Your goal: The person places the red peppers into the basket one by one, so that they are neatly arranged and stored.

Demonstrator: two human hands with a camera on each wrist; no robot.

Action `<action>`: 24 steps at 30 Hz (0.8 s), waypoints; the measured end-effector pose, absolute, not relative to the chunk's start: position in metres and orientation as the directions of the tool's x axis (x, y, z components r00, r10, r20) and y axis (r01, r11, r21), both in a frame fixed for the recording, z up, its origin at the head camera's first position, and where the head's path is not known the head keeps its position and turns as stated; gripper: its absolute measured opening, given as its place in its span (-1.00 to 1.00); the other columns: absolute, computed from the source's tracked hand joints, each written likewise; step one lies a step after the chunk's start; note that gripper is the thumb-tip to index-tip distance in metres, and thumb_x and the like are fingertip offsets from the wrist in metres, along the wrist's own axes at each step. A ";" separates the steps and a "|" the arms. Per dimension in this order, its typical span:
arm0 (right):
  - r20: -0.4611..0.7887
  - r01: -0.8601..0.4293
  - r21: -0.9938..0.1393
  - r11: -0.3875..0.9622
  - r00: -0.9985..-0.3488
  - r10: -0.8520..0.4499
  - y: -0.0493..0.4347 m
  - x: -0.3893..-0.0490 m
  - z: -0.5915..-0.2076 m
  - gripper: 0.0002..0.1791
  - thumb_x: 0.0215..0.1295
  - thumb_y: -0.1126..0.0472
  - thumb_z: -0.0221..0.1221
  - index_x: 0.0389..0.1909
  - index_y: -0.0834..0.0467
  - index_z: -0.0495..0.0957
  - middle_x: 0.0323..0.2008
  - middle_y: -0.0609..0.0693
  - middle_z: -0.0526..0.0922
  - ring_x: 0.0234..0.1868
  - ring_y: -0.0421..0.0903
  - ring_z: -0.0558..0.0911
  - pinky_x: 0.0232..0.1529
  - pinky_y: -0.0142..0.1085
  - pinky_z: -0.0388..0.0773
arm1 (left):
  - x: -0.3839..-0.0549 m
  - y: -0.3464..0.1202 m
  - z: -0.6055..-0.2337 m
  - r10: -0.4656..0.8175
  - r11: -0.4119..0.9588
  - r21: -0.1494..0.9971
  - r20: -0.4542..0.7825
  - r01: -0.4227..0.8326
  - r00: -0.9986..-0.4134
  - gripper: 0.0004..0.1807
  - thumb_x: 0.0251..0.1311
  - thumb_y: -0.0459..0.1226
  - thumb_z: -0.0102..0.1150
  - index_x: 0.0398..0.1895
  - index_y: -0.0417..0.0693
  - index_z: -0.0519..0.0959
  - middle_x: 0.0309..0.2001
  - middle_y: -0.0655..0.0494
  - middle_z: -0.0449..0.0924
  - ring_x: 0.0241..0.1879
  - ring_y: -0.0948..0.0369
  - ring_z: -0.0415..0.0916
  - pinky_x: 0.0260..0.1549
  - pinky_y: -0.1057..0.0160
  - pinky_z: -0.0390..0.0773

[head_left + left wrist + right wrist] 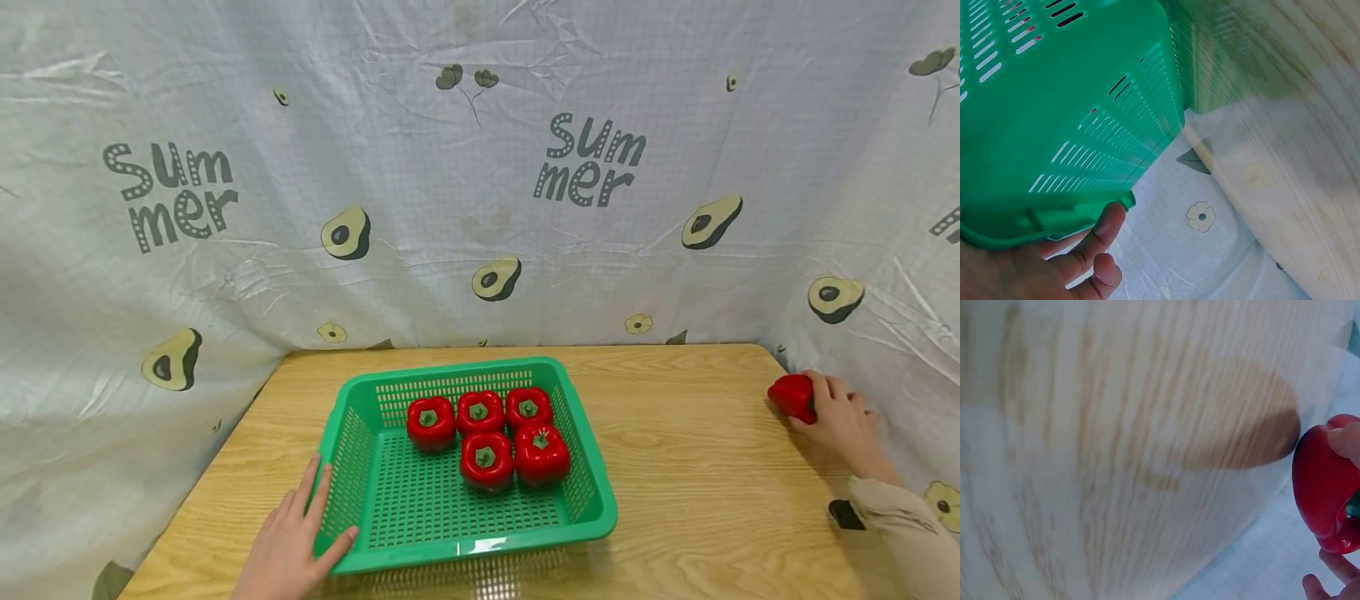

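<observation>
A green plastic basket (480, 547) with slotted walls stands on the table. Several red bell peppers (487, 460) sit in its right and back part, green stems up. At the basket's near left corner, my left hand (288, 533) rests on the rim with its fingers extended; the left wrist view shows those fingers (1088, 253) against the rim. Far to the right, my right hand (843, 421) holds another red bell pepper (792, 396) by the table's right edge. This bell pepper (1322, 481) is tilted, its stem partly hidden, with the thumb pressing its side.
The wooden table (690, 450) reaches back to a hanging pale cloth (420, 167) printed with avocados and lettering, which also encloses both sides. A small black object (847, 514) lies near the right sleeve (896, 521).
</observation>
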State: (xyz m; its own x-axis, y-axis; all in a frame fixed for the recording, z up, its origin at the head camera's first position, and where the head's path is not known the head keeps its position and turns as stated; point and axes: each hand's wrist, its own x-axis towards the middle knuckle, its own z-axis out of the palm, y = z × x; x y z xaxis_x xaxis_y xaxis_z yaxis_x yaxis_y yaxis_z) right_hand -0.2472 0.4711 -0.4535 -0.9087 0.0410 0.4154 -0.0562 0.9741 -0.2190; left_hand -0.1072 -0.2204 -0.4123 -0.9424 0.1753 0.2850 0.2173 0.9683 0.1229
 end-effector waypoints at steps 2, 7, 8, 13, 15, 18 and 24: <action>0.423 -0.073 -0.208 0.975 -0.906 0.022 0.469 -0.246 -0.452 -0.16 -0.16 0.25 0.29 0.14 0.31 0.03 -0.05 0.48 0.16 -0.24 0.56 0.16 -0.49 0.28 0.10 | -0.107 -0.220 -0.413 0.174 0.968 0.125 0.283 0.216 -0.943 -0.09 -0.02 0.10 0.14 0.27 -0.33 0.16 0.30 -0.24 0.07 -0.04 -0.12 0.41 -0.28 -0.07 0.46; 0.435 -0.105 -0.192 0.976 -0.900 -0.011 0.462 -0.243 -0.447 -0.17 -0.21 0.23 0.27 0.09 0.34 0.05 -0.10 0.46 0.21 -0.21 0.52 0.15 -0.50 0.21 0.08 | -0.108 -0.220 -0.413 0.171 0.968 0.130 0.286 0.215 -0.943 -0.10 -0.02 0.10 0.14 0.26 -0.33 0.17 0.29 -0.24 0.07 -0.04 -0.12 0.41 -0.27 -0.07 0.45; 0.435 -0.108 -0.190 0.976 -0.900 -0.015 0.461 -0.243 -0.445 -0.17 -0.21 0.22 0.28 0.09 0.34 0.05 -0.11 0.46 0.22 -0.20 0.52 0.14 -0.50 0.20 0.08 | -0.108 -0.220 -0.413 0.171 0.968 0.130 0.288 0.215 -0.942 -0.10 -0.02 0.10 0.14 0.26 -0.34 0.17 0.29 -0.24 0.08 -0.04 -0.12 0.41 -0.27 -0.07 0.45; 0.446 -0.124 -0.187 0.975 -0.894 -0.028 0.456 -0.240 -0.442 -0.14 -0.25 0.20 0.30 0.10 0.34 0.07 -0.10 0.44 0.24 -0.20 0.49 0.14 -0.51 0.15 0.07 | -0.107 -0.219 -0.412 0.173 0.967 0.130 0.294 0.219 -0.940 -0.10 -0.02 0.09 0.15 0.26 -0.34 0.17 0.29 -0.25 0.08 -0.04 -0.13 0.41 -0.26 -0.07 0.45; 0.454 -0.132 -0.182 0.974 -0.890 -0.036 0.455 -0.238 -0.441 -0.13 -0.26 0.20 0.30 0.10 0.33 0.07 -0.10 0.43 0.25 -0.21 0.48 0.14 -0.52 0.12 0.06 | -0.107 -0.219 -0.412 0.172 0.967 0.132 0.290 0.218 -0.941 -0.10 -0.02 0.09 0.15 0.26 -0.34 0.17 0.29 -0.25 0.08 -0.04 -0.13 0.41 -0.26 -0.08 0.45; 0.471 -0.144 -0.161 0.976 -0.881 -0.052 0.452 -0.236 -0.441 -0.13 -0.28 0.18 0.34 0.09 0.30 0.10 -0.10 0.39 0.27 -0.23 0.47 0.16 -0.53 0.11 0.07 | -0.107 -0.219 -0.412 0.170 0.968 0.132 0.285 0.215 -0.943 -0.11 -0.02 0.09 0.15 0.26 -0.34 0.17 0.29 -0.24 0.08 -0.03 -0.13 0.41 -0.26 -0.08 0.45; 0.553 -0.217 -0.081 0.973 -0.822 -0.137 0.440 -0.234 -0.437 -0.11 -0.38 0.13 0.40 0.05 0.26 0.17 -0.14 0.33 0.29 -0.30 0.43 0.21 -0.56 0.12 0.13 | -0.107 -0.220 -0.412 0.169 0.969 0.127 0.282 0.211 -0.944 -0.10 -0.01 0.10 0.14 0.27 -0.33 0.16 0.30 -0.23 0.07 -0.03 -0.13 0.41 -0.25 -0.08 0.45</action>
